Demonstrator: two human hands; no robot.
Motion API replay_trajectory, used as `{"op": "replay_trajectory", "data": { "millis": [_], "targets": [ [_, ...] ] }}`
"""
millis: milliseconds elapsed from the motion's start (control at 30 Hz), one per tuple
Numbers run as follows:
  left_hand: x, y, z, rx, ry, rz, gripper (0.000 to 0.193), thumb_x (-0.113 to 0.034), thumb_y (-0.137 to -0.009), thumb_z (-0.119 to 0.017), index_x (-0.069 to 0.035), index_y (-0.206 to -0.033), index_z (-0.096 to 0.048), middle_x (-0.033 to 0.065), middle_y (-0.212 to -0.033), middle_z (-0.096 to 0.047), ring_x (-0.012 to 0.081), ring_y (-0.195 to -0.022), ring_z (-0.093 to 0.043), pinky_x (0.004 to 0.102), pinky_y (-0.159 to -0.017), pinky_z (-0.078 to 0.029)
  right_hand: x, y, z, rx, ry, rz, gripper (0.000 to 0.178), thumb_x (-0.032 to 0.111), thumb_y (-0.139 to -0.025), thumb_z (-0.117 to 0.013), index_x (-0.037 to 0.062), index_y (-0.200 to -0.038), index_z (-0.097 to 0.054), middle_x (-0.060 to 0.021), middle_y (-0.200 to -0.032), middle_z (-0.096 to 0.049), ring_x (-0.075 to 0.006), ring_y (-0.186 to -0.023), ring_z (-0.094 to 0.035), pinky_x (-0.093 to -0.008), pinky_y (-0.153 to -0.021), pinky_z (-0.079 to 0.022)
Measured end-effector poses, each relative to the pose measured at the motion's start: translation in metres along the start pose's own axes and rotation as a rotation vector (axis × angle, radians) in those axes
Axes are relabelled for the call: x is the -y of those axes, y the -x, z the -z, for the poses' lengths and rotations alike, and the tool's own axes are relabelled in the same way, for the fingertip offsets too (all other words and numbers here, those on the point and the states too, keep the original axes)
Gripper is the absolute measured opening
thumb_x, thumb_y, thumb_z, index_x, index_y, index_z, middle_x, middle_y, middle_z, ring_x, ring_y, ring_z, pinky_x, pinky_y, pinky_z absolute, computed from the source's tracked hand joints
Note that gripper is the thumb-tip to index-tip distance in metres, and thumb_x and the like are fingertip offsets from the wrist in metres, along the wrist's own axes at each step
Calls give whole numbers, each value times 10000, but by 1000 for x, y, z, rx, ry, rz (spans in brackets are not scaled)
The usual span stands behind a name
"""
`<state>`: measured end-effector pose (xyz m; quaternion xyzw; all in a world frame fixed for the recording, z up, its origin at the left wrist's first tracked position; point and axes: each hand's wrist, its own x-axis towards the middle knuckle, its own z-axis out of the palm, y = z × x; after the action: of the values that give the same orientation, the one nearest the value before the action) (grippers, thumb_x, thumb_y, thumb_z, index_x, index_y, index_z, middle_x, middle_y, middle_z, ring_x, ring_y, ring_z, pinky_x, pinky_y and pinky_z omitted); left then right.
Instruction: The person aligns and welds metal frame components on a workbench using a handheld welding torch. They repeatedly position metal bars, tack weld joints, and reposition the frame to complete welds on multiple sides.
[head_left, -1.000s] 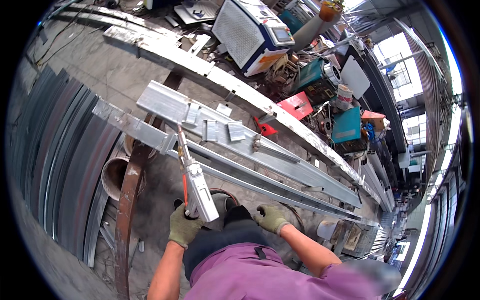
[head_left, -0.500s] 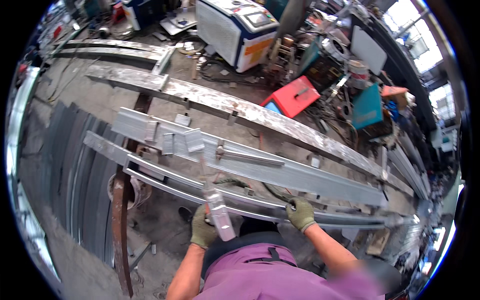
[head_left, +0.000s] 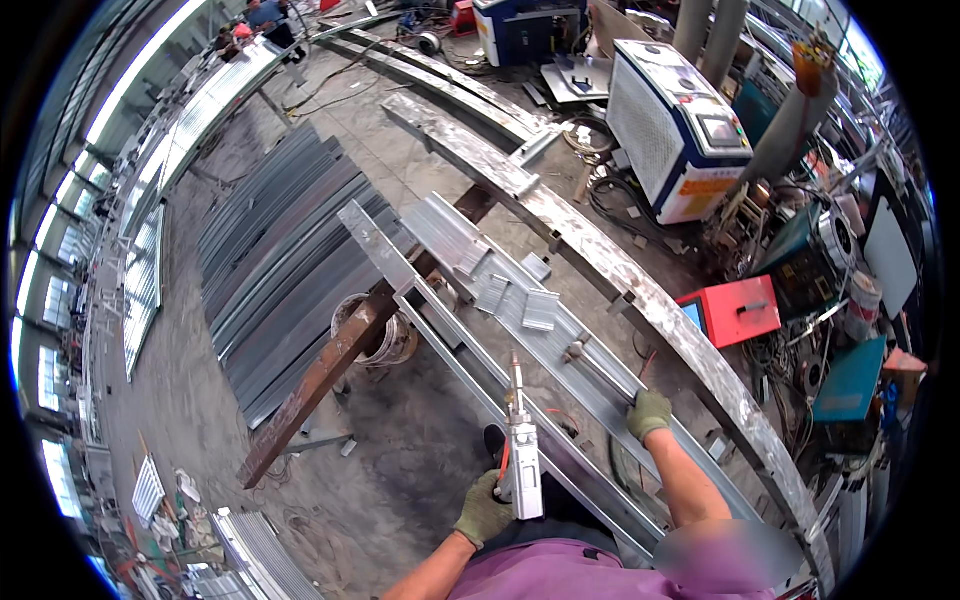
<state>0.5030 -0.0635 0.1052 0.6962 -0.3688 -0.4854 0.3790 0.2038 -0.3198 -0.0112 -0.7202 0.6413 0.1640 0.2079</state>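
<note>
My left hand [head_left: 484, 510], in a green glove, is wrapped round a silver welding gun [head_left: 525, 460]. The gun's narrow nozzle points away from me, above a long galvanized steel channel [head_left: 465, 352]. My gloved right hand [head_left: 650, 415] is closed at the handle end of a hammer [head_left: 610, 368], covering that end. The hammer lies on a wider steel profile [head_left: 575, 383] beyond the channel. Two short ribbed metal pieces, one of them a small bracket [head_left: 541, 310], rest on that profile to the left of the hammer head.
A rusty beam [head_left: 330, 375] supports the profiles, with a bucket [head_left: 388, 340] beside it. Dark metal strips [head_left: 290, 270] lie on the floor at left. A long weathered beam [head_left: 600, 260] runs beyond the work. Farther right stand a white-and-blue machine [head_left: 665, 130] and a red box [head_left: 735, 310].
The view has swung left. My right hand has gone from the near channel to the hammer on the farther profile. My left hand still holds the welding gun, its nozzle now plainly visible.
</note>
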Motion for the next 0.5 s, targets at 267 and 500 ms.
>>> {"op": "replay_trajectory", "data": {
  "millis": [267,500],
  "targets": [
    [40,-2,41,-110,259,78,355,-109,-865,-894,-42,-1175,-735,48,-1056,-779,132,-964,-747,318,-869,-608,-1,57,11,-211,-393,-104,362,321,-908,-776,27,-1112,-720,-232,-1065,-765,-432,-1027,-733,-517,-917,-569],
    [50,-16,77,-179,227,14,304,-27,-906,-847,-22,-1180,-715,9,-917,-725,108,-768,-703,297,-672,-583,143,-48,52,-279,-454,56,386,344,-933,-754,22,-1144,-724,-250,-1112,-769,-435,-1075,-737,-505,-948,-568]
  ]
}}
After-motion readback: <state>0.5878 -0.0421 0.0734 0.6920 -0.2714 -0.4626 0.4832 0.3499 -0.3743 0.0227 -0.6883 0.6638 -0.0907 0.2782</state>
